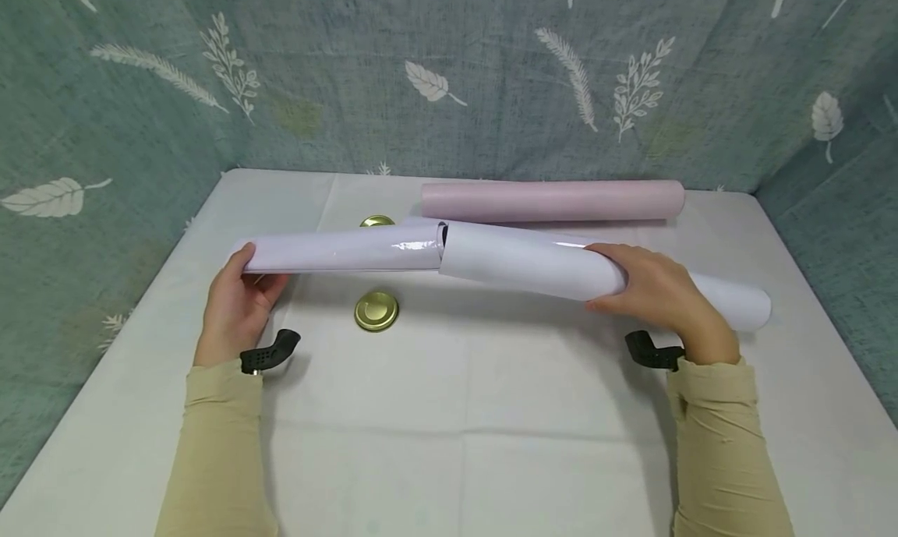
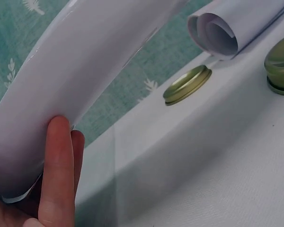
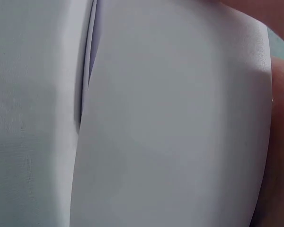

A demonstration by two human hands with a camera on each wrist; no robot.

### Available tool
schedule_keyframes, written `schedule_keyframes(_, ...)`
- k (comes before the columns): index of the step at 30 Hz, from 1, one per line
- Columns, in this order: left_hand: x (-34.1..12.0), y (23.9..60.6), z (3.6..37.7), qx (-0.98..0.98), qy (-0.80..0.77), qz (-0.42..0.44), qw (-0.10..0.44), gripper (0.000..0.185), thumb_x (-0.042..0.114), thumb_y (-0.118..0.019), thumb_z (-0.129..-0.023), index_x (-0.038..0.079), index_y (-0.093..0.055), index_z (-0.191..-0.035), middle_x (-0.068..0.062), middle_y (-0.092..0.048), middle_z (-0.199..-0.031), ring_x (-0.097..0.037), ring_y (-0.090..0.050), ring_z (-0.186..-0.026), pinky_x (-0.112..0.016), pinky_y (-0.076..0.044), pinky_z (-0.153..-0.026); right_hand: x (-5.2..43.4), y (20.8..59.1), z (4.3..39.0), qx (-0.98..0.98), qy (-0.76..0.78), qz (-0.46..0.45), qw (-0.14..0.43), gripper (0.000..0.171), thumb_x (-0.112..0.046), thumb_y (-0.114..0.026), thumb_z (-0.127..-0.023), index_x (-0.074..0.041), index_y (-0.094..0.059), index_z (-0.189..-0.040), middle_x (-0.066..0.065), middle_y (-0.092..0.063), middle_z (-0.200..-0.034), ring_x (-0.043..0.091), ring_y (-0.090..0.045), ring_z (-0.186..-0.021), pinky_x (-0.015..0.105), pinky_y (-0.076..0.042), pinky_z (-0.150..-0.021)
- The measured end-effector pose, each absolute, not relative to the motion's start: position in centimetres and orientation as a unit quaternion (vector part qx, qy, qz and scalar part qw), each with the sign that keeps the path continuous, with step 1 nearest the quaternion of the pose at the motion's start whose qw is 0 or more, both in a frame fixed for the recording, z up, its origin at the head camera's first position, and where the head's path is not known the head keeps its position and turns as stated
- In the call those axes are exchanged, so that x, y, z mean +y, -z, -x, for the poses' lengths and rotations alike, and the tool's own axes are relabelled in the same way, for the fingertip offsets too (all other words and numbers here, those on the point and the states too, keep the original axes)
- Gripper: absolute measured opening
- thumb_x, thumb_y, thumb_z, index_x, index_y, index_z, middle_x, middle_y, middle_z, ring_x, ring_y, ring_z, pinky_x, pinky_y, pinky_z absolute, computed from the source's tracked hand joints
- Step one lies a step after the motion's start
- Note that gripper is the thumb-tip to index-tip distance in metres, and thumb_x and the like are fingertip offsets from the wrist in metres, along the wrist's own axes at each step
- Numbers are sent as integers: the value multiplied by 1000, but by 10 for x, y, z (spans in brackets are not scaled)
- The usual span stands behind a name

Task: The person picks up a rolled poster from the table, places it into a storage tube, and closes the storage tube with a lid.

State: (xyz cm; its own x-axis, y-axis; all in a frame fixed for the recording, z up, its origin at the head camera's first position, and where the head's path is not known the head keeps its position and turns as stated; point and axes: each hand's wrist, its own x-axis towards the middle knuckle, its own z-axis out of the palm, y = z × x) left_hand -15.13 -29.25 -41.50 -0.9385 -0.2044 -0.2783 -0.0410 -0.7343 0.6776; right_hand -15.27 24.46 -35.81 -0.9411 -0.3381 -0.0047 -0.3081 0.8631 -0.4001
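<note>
Above the middle of the bench (image 1: 449, 412) I see two rolled sheets held end to end, lifted clear of the white cloth. My left hand (image 1: 235, 303) grips the outer end of the glossy lilac roll (image 1: 344, 250), thumb on top and fingers curled underneath; the left wrist view shows two fingers (image 2: 57, 165) pressed flat against its underside. My right hand (image 1: 655, 291) is wrapped over the white paper roll (image 1: 526, 263), fingers curved around its top, and this roll runs past the hand to the right, where its far end (image 1: 751, 307) comes down near the bench's right edge. The two rolls meet roughly midway between the hands, the lilac end sitting at the open mouth of the white one (whether it is actually inside I cannot tell). The right wrist view is filled with white paper and one seam.

Behind them a pink roll (image 1: 554, 200) lies along the back edge, near the leaf-patterned backdrop. One gold lid (image 1: 376, 311) lies on the cloth just below the lilac roll, another gold lid (image 1: 376, 221) peeks out behind it. Open cloth stretches from the rolls toward me, between my sleeves.
</note>
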Motion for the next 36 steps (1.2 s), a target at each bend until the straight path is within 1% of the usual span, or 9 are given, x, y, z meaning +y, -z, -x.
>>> schedule_keyframes(3,-292,413,150,-370,912,-174,46,57,21,-68,-80,14,-38,-128,-5,-31,-131,-23,-37,-118,-38,-44,-87,245,358,153,965,200,168,40,77,-62,-70,-60,-35,-44,-127,-3,-51,-122,20,-47,-105,45,-38,-80)
schedule_keyframes(7,-293,410,148,-402,895,-182,64,56,23,-68,-79,14,-39,-126,-6,-34,-127,-22,-41,-111,-35,-48,-79,244,359,154,965,195,170,46,80,-64,-69,-60,-33,-44,-129,-2,-51,-124,22,-48,-106,46,-39,-79)
schedule_keyframes(10,-293,407,146,-420,886,-177,83,54,24,-68,-80,15,-41,-125,-6,-36,-126,-21,-41,-108,-34,-48,-75,244,362,154,965,192,172,45,80,-64,-69,-59,-32,-44,-128,-2,-51,-123,21,-48,-104,45,-39,-78)
schedule_keyframes(12,-293,405,146,-414,889,-171,93,53,23,-68,-80,16,-42,-125,-5,-37,-127,-21,-40,-111,-35,-47,-78,243,363,155,965,191,175,42,79,-63,-70,-59,-33,-45,-128,-3,-52,-122,21,-49,-103,44,-39,-78)
schedule_keyframes(16,-292,402,146,-374,908,-155,105,53,19,-68,-79,18,-43,-126,-4,-36,-130,-23,-36,-119,-38,-42,-88,242,363,155,965,188,179,38,77,-61,-70,-60,-34,-45,-127,-2,-52,-121,21,-49,-103,44,-39,-77)
schedule_keyframes(21,-288,404,151,-288,945,-126,87,50,13,-65,-82,17,-42,-126,-4,-36,-130,-24,-36,-120,-42,-36,-94,241,363,156,965,185,180,36,76,-59,-71,-60,-33,-45,-127,-3,-52,-121,20,-49,-103,44,-39,-78)
schedule_keyframes(27,-278,408,159,-178,975,-121,56,54,12,-65,-82,22,-37,-127,-2,-36,-130,-22,-38,-118,-42,-36,-94,242,363,157,965,189,179,29,76,-61,-71,-59,-34,-46,-126,-4,-53,-120,19,-49,-103,43,-39,-78)
schedule_keyframes(31,-270,407,162,-168,977,-123,46,54,12,-66,-81,23,-36,-125,-2,-40,-127,-22,-41,-117,-42,-34,-95,241,364,157,965,188,182,35,76,-60,-71,-60,-34,-45,-127,-3,-52,-121,20,-49,-103,44,-40,-78)
schedule_keyframes(36,-258,404,162,-199,974,-107,22,46,11,-63,-83,19,-40,-122,-4,-46,-121,-23,-44,-114,-43,-34,-94,239,364,156,963,190,188,29,76,-59,-72,-60,-34,-46,-127,-4,-52,-121,20,-50,-103,43,-40,-78)
